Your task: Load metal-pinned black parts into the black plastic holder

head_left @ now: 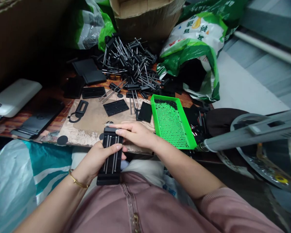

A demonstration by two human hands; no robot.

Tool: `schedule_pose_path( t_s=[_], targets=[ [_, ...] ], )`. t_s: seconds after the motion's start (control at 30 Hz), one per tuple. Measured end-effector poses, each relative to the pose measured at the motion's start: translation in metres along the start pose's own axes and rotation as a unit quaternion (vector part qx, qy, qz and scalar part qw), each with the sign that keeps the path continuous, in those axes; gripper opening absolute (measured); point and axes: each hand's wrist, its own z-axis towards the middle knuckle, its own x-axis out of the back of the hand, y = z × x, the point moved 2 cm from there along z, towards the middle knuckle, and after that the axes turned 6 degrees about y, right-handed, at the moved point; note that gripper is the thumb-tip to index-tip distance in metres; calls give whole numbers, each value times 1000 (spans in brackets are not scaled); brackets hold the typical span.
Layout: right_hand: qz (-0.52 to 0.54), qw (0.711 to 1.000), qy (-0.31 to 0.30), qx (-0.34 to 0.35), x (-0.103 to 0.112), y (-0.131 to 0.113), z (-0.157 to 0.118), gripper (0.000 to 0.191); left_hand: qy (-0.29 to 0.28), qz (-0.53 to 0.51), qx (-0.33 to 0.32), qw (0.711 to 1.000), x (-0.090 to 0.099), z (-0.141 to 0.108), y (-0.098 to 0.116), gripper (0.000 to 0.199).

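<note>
My left hand grips a black plastic slotted frame from below, with several thin metal rods lying along it. My right hand is at the frame's far end, its fingers wrapped over the top edge. Just beyond the hands, a flat black slotted plate lies on a stained cardboard sheet. A heap of black parts with metal rods sits further back. To the right of my right hand is a green perforated tray, with small black pieces along its far end.
A white rounded device and black plates lie on the wooden table at left. Green-and-white plastic bags and a cardboard box stand behind. A grey pole juts in at right, above a teal-and-white bag at lower left.
</note>
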Motion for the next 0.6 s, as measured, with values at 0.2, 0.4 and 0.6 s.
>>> schedule_pose_path(
  t_s=[0.2,0.4,0.6],
  targets=[
    [-21,1000,-1,14,3,1,1,36,0,-28,16,999,1,4,-2,25],
    [3,1000,-1,20,4,3,1,35,-18,-91,39,995,0,2,0,31],
    [7,1000,6,21,2,4,2,34,-33,-93,23,995,-1,0,3,29]
  ],
)
